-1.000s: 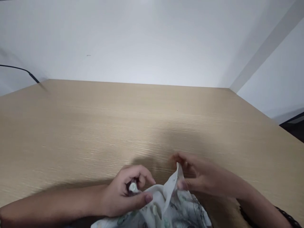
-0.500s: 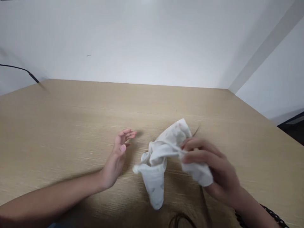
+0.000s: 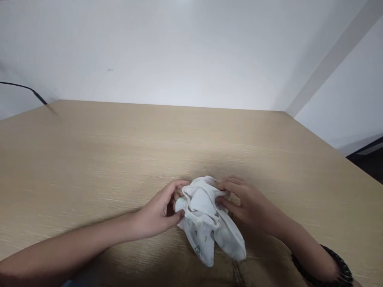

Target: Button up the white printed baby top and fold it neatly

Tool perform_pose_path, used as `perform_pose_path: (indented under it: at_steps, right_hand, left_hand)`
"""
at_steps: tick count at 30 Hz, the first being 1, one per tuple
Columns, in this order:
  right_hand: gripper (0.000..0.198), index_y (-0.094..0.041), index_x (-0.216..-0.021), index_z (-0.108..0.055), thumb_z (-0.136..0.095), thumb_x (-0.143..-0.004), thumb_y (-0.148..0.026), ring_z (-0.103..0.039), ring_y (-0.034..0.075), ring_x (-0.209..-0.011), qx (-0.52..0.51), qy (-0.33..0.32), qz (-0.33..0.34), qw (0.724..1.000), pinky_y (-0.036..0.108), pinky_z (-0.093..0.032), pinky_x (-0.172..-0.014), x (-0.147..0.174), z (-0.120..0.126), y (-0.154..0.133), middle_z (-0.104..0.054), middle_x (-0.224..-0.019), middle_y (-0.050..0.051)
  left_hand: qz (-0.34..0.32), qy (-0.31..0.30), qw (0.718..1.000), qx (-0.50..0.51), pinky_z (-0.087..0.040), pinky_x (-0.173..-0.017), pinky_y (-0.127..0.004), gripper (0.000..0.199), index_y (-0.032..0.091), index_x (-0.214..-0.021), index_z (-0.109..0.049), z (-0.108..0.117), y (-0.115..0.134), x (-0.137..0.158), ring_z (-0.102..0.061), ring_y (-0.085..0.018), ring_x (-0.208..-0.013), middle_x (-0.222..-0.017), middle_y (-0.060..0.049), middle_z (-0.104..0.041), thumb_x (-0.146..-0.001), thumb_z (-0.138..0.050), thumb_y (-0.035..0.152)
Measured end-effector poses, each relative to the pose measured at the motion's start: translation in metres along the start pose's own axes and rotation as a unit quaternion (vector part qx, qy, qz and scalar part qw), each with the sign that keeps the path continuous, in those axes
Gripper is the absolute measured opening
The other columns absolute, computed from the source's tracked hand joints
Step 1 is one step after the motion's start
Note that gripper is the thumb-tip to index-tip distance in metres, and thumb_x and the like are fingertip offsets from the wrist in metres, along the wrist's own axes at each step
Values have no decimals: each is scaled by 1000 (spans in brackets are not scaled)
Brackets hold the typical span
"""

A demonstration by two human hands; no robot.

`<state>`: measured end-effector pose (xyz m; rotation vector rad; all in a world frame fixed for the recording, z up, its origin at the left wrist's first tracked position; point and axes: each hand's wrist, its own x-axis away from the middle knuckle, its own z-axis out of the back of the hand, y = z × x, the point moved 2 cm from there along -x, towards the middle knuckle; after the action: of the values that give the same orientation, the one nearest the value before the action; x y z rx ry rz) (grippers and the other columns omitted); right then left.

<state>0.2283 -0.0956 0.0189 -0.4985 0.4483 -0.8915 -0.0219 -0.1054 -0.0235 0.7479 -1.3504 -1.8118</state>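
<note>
A crumpled white baby garment (image 3: 204, 205) with a small green print lies bunched between my hands near the front of the table. Two rounded, narrow ends of it point toward me; folds hide its full shape. From the left, my left hand (image 3: 160, 211) pinches one edge, thumb in front and fingers curled behind the cloth. On the opposite side, my right hand (image 3: 242, 201) grips a fold between thumb and fingers. A black beaded bracelet (image 3: 338, 263) circles my right wrist.
The light wooden table (image 3: 119, 139) meets a white wall (image 3: 185, 59) at the back. A black cable (image 3: 24, 86) comes in at the left edge. A dark object (image 3: 369, 157) stands beyond the table on the right. Thin dark strands (image 3: 237, 275) show at the bottom.
My left hand has moved right and taken hold of the garment. My right hand has brought its loose part left, so the cloth is now more bunched, both narrow ends toward me.
</note>
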Motion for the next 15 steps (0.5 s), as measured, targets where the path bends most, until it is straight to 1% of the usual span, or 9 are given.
perform_pose_path:
  at_steps: [1,3,6,7,8,10,11,13,15]
  right_hand:
    - [13,-21,-91,-61,-53,-95,-30,-61,21,-89,-3,15,-7,1000,34,-49,-77,0,1,0,-67,-92,7]
    - [18,-21,-85,-55,-48,-98,-32,-59,17,-70,-16,77,-23,997,29,-47,-63,2,6,-2,-63,-75,3]
    - [16,-22,-93,-52,-46,-99,-35,-52,13,-48,-22,201,-61,977,24,-38,-46,9,15,-4,-55,-57,-3]
    - [15,-22,-94,-51,-46,-99,-35,-49,12,-43,-14,230,-70,971,24,-35,-43,11,17,-4,-53,-53,-5]
    - [14,-22,-95,-51,-46,-99,-35,-48,12,-41,-3,245,-74,967,24,-34,-42,13,20,-4,-51,-50,-6]
    - [14,-22,-94,-52,-49,-97,-36,-47,12,-40,21,250,-64,966,24,-34,-43,16,24,-3,-50,-49,-6]
    - [15,-23,-92,-52,-51,-96,-37,-47,11,-41,32,247,-54,967,24,-34,-44,18,27,-3,-50,-49,-6]
    - [18,-22,-88,-55,-56,-94,-40,-44,11,-42,46,240,-38,969,24,-33,-44,20,35,0,-49,-51,-6]
    - [22,-22,-85,-57,-60,-91,-42,-42,10,-44,40,199,-30,979,24,-31,-43,20,44,4,-49,-53,-5]
  left_hand:
    - [6,9,1000,6,-49,-77,-31,62,20,-138,-36,1,-2,-1,-58,-18,-88,-110,-9,-58,-83,-64,18]
    - [9,24,999,24,-48,-73,-29,59,20,-137,-38,7,-2,-5,-57,-16,-83,-107,-8,-57,-84,-64,19]
    - [15,20,999,36,-48,-79,-31,51,15,-130,-49,23,6,-13,-58,-18,-89,-111,-11,-60,-81,-65,21]
    - [25,6,999,30,-48,-80,-32,45,14,-124,-55,30,9,-16,-58,-19,-91,-109,-11,-62,-81,-65,22]
    - [38,-16,999,18,-48,-79,-32,36,12,-116,-60,36,12,-18,-59,-20,-90,-104,-10,-64,-82,-64,23]
    - [55,-55,997,-21,-48,-73,-29,20,12,-98,-67,50,19,-20,-60,-19,-82,-90,-7,-66,-84,-61,26]
    - [54,-63,996,-45,-47,-69,-27,18,12,-90,-67,56,23,-21,-59,-18,-77,-83,-5,-65,-86,-59,28]
    - [24,-46,995,-81,-45,-64,-25,24,14,-77,-66,69,30,-20,-57,-16,-71,-76,-3,-62,-89,-54,32]
    - [-28,-10,995,-96,-47,-64,-26,31,15,-74,-64,79,34,-18,-57,-17,-72,-78,-4,-62,-91,-52,38]
